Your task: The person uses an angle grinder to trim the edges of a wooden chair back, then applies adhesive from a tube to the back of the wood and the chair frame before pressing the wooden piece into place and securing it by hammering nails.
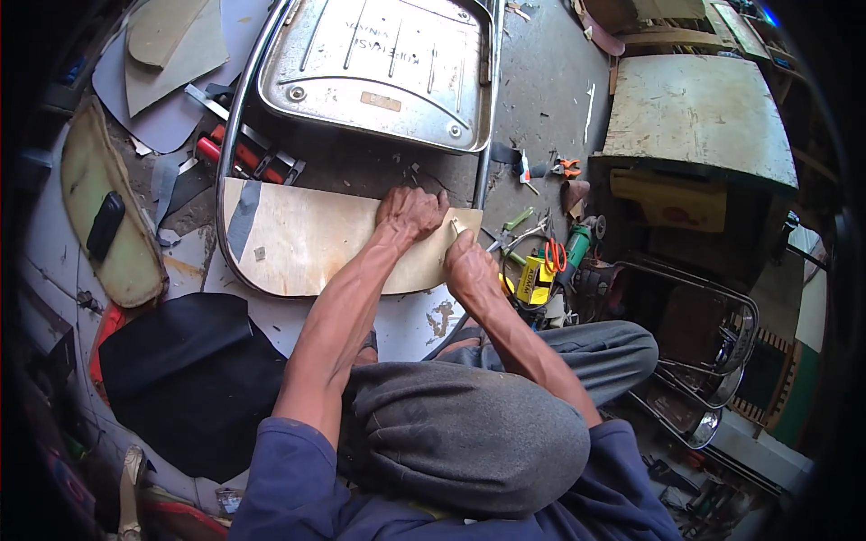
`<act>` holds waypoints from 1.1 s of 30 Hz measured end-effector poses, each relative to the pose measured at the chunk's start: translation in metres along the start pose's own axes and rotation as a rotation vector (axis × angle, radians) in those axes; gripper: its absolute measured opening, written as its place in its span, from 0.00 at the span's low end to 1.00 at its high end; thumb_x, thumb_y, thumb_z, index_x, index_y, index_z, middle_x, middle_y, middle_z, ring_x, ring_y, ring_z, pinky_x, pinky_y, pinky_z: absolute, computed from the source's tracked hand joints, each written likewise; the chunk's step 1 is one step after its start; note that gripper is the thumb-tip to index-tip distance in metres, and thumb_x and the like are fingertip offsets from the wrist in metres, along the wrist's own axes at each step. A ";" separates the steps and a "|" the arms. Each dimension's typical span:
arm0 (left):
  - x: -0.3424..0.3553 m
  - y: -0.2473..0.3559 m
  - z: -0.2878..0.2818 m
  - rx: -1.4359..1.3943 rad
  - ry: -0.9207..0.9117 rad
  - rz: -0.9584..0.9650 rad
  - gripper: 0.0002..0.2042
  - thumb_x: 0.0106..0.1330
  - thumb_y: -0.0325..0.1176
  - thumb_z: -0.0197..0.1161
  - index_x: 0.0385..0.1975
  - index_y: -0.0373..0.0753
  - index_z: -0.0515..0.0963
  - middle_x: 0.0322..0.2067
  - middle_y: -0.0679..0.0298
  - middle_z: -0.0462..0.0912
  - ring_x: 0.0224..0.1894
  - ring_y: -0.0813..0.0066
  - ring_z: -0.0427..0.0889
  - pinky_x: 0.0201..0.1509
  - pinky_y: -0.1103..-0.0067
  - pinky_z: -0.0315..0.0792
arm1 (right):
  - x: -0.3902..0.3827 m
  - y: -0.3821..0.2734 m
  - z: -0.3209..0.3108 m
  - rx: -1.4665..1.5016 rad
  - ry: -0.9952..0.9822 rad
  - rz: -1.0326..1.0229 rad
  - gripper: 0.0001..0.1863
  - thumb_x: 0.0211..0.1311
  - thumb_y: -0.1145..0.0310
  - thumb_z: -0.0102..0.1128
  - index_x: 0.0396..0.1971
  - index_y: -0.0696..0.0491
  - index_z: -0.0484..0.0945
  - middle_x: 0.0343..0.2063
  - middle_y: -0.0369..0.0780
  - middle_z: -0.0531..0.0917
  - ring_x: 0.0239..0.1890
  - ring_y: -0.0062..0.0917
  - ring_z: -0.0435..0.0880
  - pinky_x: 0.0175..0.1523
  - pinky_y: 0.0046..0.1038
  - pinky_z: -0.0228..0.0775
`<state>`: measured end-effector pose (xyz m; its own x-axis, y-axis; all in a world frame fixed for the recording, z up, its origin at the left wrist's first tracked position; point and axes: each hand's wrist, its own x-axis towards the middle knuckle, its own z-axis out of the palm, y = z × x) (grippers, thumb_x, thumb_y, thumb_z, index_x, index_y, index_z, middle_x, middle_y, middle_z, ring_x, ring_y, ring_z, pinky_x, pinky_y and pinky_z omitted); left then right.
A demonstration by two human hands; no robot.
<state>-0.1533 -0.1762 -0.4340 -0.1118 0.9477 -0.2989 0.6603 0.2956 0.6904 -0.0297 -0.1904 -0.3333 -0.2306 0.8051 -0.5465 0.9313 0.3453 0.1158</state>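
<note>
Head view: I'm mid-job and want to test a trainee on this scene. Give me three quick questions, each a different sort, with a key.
1. Multiple choice. What is the left hand touching?
A) the yellow box
B) the wooden panel
C) the red-handled scissors
2. True or false. The green grinder lies on the person's left.
3. Fill in the blank. The small pale object over the panel's end is held in the ____ hand.

Key
1. B.
2. False: the green grinder lies on the person's right.
3. Right: the right hand is closed around it.
</note>
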 end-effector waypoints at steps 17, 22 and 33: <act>0.004 -0.006 -0.003 -0.031 -0.027 0.042 0.31 0.73 0.50 0.38 0.23 0.37 0.86 0.27 0.48 0.85 0.32 0.48 0.86 0.44 0.62 0.79 | 0.027 0.008 -0.037 -0.121 -0.162 -0.284 0.12 0.65 0.71 0.46 0.34 0.66 0.74 0.30 0.58 0.84 0.36 0.51 0.87 0.41 0.44 0.81; 0.007 0.003 -0.002 0.018 -0.025 0.066 0.30 0.73 0.50 0.39 0.22 0.38 0.86 0.26 0.51 0.86 0.31 0.52 0.87 0.41 0.63 0.80 | 0.039 0.033 -0.008 -0.238 -0.228 -0.326 0.13 0.65 0.70 0.46 0.41 0.64 0.71 0.33 0.61 0.83 0.38 0.54 0.86 0.43 0.49 0.79; -0.001 -0.007 -0.014 -0.056 -0.014 0.024 0.31 0.72 0.52 0.40 0.23 0.37 0.86 0.26 0.46 0.84 0.31 0.49 0.86 0.42 0.62 0.80 | 0.034 0.010 -0.021 -0.415 -0.041 -0.467 0.10 0.57 0.66 0.59 0.24 0.56 0.84 0.29 0.47 0.87 0.36 0.38 0.89 0.36 0.39 0.82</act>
<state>-0.1682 -0.1777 -0.4299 -0.0862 0.9529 -0.2906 0.6202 0.2796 0.7329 -0.0346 -0.1495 -0.3337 -0.5679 0.5078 -0.6478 0.5457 0.8215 0.1655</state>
